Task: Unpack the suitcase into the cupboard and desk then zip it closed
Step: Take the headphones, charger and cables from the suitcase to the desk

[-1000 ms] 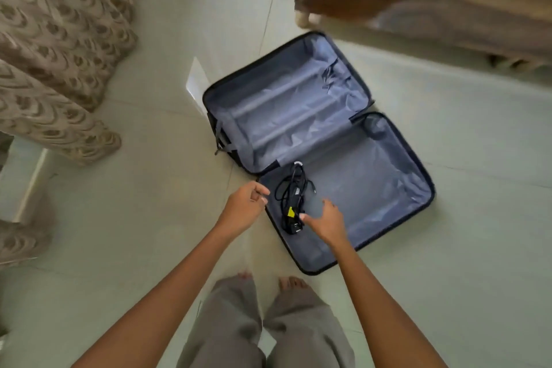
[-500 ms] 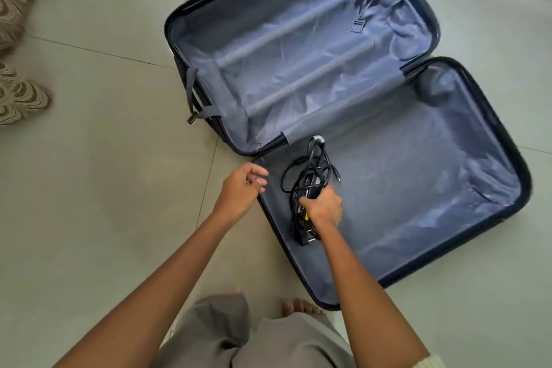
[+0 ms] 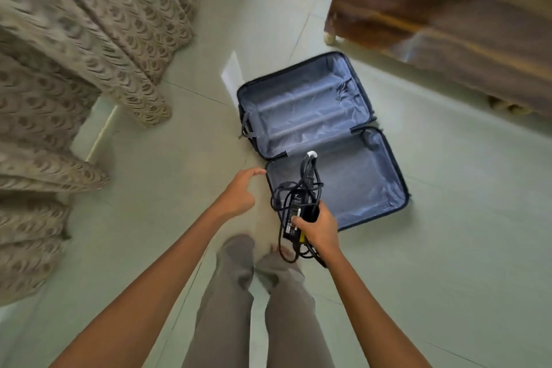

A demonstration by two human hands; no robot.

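1. The suitcase [image 3: 363, 188] lies wide open on the pale tiled floor [image 3: 448, 248], right of the frame's centre. Both halves show grey-blue lining.
2. The right hand [image 3: 321, 230] is clenched around a black power adapter [image 3: 294, 212], thumb across its labelled face. It holds the adapter over the lower left corner of the suitcase's nearer half.
3. The adapter's black cable [image 3: 309, 181] hangs in loose loops around the brick. One bundled end with a white tip points up toward the hinge line, and other loops dangle below the hand.
4. The left hand [image 3: 242, 191] is released and holds nothing, its fingers loosely spread. The fingertips are just beside the suitcase's left rim; whether they touch it cannot be told.
5. A patterned beige curtain [image 3: 74, 54] fills the upper left of the frame.
6. Brown wooden furniture [image 3: 433, 24] stands at the upper right.
7. A white sheet [image 3: 233, 72] lies beside the suitcase's far corner.
8. The person's legs in grey trousers [image 3: 227, 293] are at the bottom centre.
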